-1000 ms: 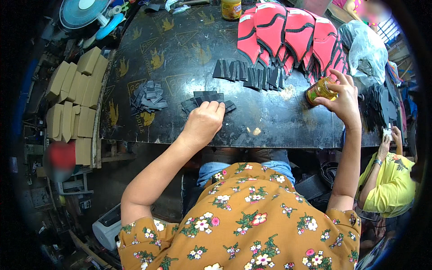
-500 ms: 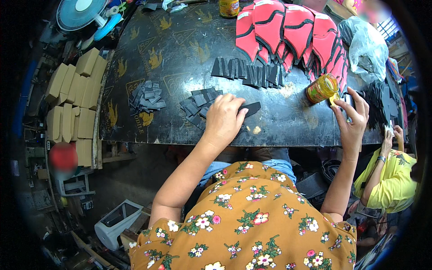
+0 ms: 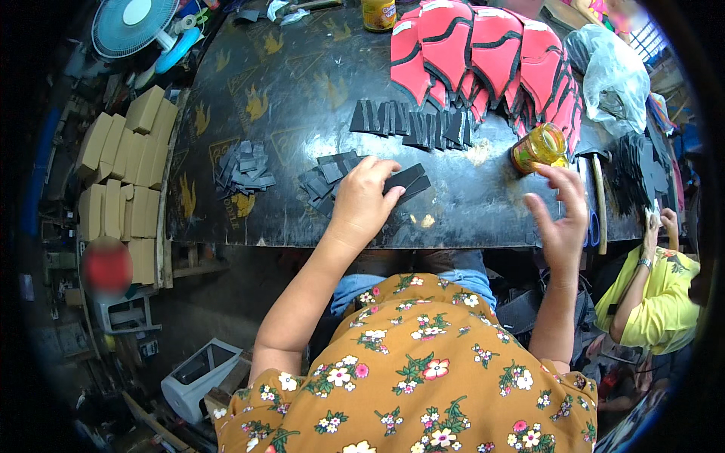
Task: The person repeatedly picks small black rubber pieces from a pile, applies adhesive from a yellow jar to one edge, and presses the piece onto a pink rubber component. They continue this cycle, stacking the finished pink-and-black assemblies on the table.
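Observation:
My left hand [image 3: 364, 195] is over the near middle of the table, thumb and forefinger apart. Beside its fingertips two flat black strips [image 3: 411, 183] lie slantwise, their left ends partly covered by the hand. A loose pile of small black pieces [image 3: 323, 175] shows on the hand's other side. My right hand [image 3: 560, 215] hovers with fingers spread and nothing in them, just below a tilted glass jar [image 3: 538, 147] with a yellowish coating inside. A small yellow piece [image 3: 560, 161] shows at the jar's base, partly hidden by my fingers.
Beyond the strips stand rows of black pieces [image 3: 411, 124] and stacked pink, black-edged panels [image 3: 495, 49]. Another black pile [image 3: 245, 167] lies left. A hammer [image 3: 600, 196], a plastic bag [image 3: 615, 79] and black sheets [image 3: 640, 174] are right, near a co-worker in yellow [image 3: 657, 294].
My right hand has moved left and down, its fingers spreading. My left hand has shifted slightly left, and a second black strip now shows beside the first.

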Demonstrator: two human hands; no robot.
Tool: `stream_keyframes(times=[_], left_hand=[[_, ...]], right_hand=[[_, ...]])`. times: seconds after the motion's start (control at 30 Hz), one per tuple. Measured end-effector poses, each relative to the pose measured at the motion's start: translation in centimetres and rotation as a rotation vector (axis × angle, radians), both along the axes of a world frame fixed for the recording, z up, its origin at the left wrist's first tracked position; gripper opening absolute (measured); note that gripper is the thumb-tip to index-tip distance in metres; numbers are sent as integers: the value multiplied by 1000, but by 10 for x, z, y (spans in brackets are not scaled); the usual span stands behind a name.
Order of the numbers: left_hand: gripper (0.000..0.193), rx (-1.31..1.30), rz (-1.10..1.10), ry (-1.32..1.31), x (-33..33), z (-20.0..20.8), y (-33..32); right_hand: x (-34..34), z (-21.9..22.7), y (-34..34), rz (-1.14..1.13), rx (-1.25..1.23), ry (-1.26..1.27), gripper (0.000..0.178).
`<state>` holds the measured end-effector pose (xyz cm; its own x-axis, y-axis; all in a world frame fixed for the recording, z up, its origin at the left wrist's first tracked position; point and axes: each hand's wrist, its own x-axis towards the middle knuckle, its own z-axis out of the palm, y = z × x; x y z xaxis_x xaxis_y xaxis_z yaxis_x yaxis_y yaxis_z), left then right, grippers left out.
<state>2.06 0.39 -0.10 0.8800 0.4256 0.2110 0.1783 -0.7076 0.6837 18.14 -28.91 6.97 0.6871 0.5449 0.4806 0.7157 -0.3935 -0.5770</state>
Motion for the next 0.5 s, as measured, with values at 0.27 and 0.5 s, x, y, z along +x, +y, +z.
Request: stream_keyframes(times=[0.27, 0.5], left_hand=[[28, -1008, -60, -86, 2, 4, -9], [38, -1246, -137, -86, 15, 2, -26]], right_hand=[[-38, -49, 90, 330, 368, 887, 75], [-21, -55, 93, 388, 400, 838, 52]])
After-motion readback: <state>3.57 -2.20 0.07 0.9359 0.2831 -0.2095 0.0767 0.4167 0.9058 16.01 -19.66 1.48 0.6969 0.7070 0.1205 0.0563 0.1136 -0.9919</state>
